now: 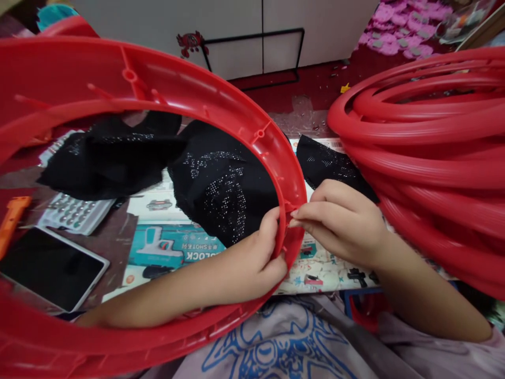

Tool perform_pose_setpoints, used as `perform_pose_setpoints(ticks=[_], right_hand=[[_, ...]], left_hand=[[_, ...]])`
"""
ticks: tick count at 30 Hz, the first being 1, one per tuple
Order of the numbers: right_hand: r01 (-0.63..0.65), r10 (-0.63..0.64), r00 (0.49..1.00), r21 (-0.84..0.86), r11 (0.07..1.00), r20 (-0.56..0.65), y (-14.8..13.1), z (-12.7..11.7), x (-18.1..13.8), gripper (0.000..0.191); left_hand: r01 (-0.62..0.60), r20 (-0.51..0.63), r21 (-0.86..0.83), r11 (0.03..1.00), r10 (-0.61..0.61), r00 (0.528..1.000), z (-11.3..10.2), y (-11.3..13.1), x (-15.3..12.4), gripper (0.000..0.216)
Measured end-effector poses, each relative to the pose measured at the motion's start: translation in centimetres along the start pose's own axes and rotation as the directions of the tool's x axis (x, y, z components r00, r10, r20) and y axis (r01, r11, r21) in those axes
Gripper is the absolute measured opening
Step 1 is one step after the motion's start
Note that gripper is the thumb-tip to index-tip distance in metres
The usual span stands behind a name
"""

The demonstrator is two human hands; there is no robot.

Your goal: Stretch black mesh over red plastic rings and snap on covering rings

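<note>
A large red plastic ring (177,87) with an open, ribbed channel and small screw posts is held up before me, tilted. My left hand (266,263) reaches through its middle and is closed round the near right part of the rim. At the same spot, from outside, my right hand (347,226) pinches at the channel with thumb and forefinger. Whatever lies between those fingertips is too small to make out. Behind the ring lies black cloth (213,179) dotted with shiny studs, on a printed cardboard sheet (158,247).
A pile of red rings (426,163) stands close on the right. To the left are a calculator (73,213), a dark-screened tablet or phone (55,268) and an orange-handled tool (13,221). A black metal frame (252,35) and pink pieces (402,26) lie farther back.
</note>
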State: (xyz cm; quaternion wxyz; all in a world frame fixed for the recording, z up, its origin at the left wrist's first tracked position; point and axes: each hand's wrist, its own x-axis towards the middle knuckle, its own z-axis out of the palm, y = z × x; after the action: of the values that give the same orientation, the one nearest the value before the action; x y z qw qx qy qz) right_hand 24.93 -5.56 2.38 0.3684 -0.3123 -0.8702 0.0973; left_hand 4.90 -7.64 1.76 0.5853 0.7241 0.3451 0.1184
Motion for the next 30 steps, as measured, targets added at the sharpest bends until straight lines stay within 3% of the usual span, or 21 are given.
perform_pose_setpoints(ticks=[5,10,12,15,20,27,30], right_hand=[[-0.047,0.042,0.998,0.088,0.995,0.052,0.11,-0.18,0.33,0.007],[-0.03,0.027,0.999,0.089,0.996,0.038,-0.05,0.0,0.21,0.007],[-0.029,0.026,0.999,0.081,0.996,0.04,-0.08,0.21,0.07,0.009],[-0.038,0.033,0.996,0.057,0.998,0.079,-0.01,0.42,-0.13,0.013],[-0.032,0.034,0.99,-0.016,0.999,0.136,0.12,0.18,-0.31,0.018],[0.063,-0.062,0.998,-0.104,0.993,0.007,-0.14,0.3,-0.26,0.014],[0.071,-0.071,0.997,-0.058,0.996,0.002,0.07,0.44,-0.36,0.011]], left_hand=[[0.007,0.023,-0.172,0.985,-0.003,1.0,0.04,-0.87,-0.15,0.054],[-0.157,-0.047,-0.186,0.97,0.151,0.987,0.35,-0.69,0.17,0.067],[-0.201,-0.096,-0.179,0.963,0.186,0.978,0.44,-0.5,0.29,0.058],[-0.138,-0.165,-0.155,0.978,0.113,0.98,0.59,-0.57,0.33,0.043],[-0.044,-0.185,-0.11,0.993,0.023,0.982,0.61,-0.96,0.21,0.045],[-0.006,-0.107,-0.015,1.0,0.004,0.994,0.34,-0.76,0.13,0.052],[-0.03,-0.096,-0.052,0.998,0.025,0.995,0.68,-0.96,0.11,0.068]])
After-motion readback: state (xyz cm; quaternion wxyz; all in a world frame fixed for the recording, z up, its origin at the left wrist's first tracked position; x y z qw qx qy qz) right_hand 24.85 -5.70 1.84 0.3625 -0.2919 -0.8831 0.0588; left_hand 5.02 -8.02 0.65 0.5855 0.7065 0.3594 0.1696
